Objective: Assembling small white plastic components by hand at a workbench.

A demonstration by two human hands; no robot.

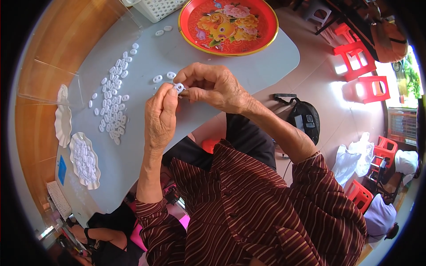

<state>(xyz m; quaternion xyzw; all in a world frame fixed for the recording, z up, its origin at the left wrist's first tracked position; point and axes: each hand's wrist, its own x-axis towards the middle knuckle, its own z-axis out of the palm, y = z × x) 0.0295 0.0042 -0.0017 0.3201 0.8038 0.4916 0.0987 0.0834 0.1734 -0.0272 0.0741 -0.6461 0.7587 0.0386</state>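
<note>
Both hands meet over the near edge of the grey table [136, 155], pinching one small white oval plastic piece with holes [179, 87]. My left hand [160, 115] grips it between thumb and fingertips from the left. From the right, my right hand [215, 88] closes its thumb and index finger around the same piece; something small and brownish shows by its thumb, too small to name. Just beyond lie two loose oval pieces [157, 79]. A long scattered group of similar two-holed pieces [116, 98] spreads over the table to the left.
A wavy-edged white dish [94, 184] at left holds many pieces; another white dish [63, 116] is near the wooden panel. A red floral round tray [195, 44] and white basket [155, 11] stand at the far side. A person [111, 241] sits lower left. Red stools [355, 55] stand right.
</note>
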